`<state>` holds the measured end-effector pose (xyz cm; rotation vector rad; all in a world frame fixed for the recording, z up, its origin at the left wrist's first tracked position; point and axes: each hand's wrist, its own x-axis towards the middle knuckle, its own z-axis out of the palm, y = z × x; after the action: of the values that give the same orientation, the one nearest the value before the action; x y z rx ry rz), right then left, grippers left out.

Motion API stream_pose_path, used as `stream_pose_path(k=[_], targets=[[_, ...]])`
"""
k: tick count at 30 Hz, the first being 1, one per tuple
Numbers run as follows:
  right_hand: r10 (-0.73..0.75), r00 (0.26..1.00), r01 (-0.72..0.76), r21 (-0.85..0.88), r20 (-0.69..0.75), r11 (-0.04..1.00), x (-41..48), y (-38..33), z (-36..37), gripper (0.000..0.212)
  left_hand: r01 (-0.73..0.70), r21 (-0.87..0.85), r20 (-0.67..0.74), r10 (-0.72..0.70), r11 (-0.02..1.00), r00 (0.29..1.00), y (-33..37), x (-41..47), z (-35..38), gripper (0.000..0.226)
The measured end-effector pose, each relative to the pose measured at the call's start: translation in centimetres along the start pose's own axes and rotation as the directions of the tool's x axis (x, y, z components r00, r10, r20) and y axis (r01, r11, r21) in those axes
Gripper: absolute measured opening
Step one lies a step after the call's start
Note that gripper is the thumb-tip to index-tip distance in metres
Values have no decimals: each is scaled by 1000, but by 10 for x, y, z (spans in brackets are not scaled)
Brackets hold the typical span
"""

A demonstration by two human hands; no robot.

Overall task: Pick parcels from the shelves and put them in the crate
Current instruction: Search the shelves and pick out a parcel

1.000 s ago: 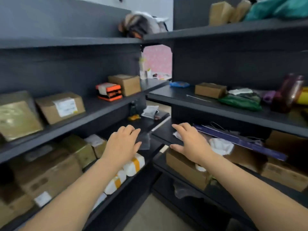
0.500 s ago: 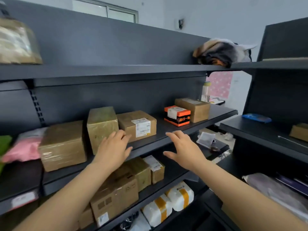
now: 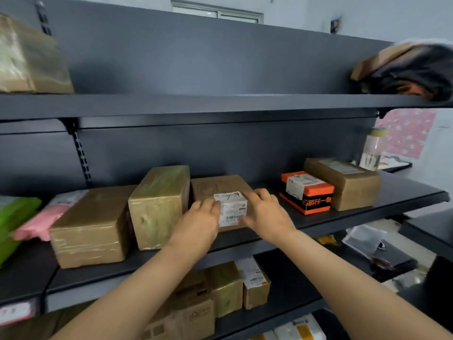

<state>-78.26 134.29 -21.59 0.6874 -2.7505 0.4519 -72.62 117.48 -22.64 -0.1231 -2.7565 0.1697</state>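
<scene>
Our right hand (image 3: pixel 267 214) pinches the labelled cardboard box (image 3: pixel 220 190) at its right front corner, fingers curled over the top and thumb on the front beside the white shipping label (image 3: pixel 231 208). Our left hand (image 3: pixel 198 222) bends its fingers over the left front corner; its thumb is hidden, so we cannot tell whether it grips. The box sits mid-way along the middle shelf (image 3: pixel 355 218) near the front edge, just beside a tape-wrapped parcel (image 3: pixel 159 204). We judge it best drawn straight over that edge before lifting, sparing the neighbour. No crate is in view.
</scene>
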Motion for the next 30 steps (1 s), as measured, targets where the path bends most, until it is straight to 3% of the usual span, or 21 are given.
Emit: stream_pose_path(k=[2, 4, 7, 13, 17, 20, 22, 24, 27, 30], targets=[[-34, 999, 33, 30, 36, 999, 16, 16, 3, 64, 139, 54, 60, -142, 989, 988, 9, 13, 3, 62], [-65, 993, 60, 54, 100, 997, 28, 29, 7, 61, 290, 98, 121, -301, 952, 946, 17, 22, 4, 51], [-112, 991, 107, 67, 79, 992, 38, 40, 13, 45, 374, 135, 123, -390, 918, 913, 25, 30, 7, 39], [-198, 980, 192, -134, -29, 972, 44, 65, 4, 40, 358, 25, 85, -359, 933, 929, 32, 48, 16, 33], [-96, 994, 78, -256, -58, 964, 43, 80, -7, 55, 279, -35, 87, -275, 960, 957, 48, 61, 27, 42], [-85, 995, 73, -237, -43, 969, 39, 79, -11, 54, 171, -68, 65, -167, 983, 984, 55, 63, 24, 51], [-150, 989, 149, -192, 12, 970, 37, 70, -9, 52, 86, -43, -15, -87, 995, 996, 51, 57, 13, 52], [-208, 977, 212, -125, 44, 969, 38, 53, -5, 53, 52, 50, -185, -42, 997, 982, 39, 47, -3, 50], [-215, 976, 216, -38, 31, 976, 42, 22, 2, 54, 209, 129, -380, -147, 969, 913, 2, 33, -21, 55], [-133, 991, 134, -90, 21, 987, 47, -2, 9, 54, 458, 169, -243, -413, 873, 878, -38, 19, -39, 82]])
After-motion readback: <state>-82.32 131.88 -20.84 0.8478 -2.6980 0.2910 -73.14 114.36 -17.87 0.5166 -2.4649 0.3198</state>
